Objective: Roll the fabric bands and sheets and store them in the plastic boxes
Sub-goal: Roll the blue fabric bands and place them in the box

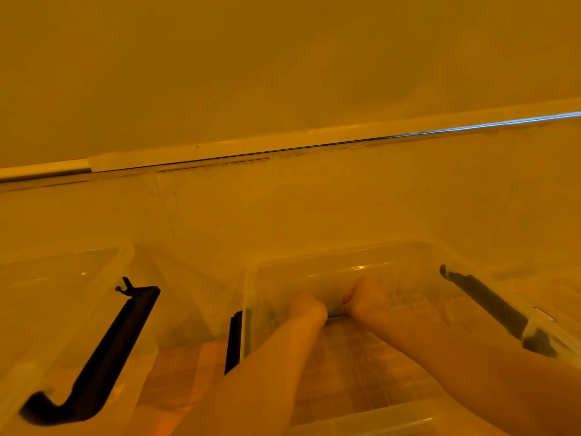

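Fabric roll [335,305]: dark, dim, lying low in the right-hand plastic box [251,297], between the two hands and touching both; long axis apparently left to right, though blurred. Left hand [306,306]: reaching into the box, at the roll's left end; fingers hidden, grip cannot be told. Right hand [366,298]: at the roll's right end, fingers curled, apparently round it. Both equally near. Black latch [490,305]: on the box's right rim. Second box [119,256]: left, with black latch [103,354]. Wall [283,73]: beyond.
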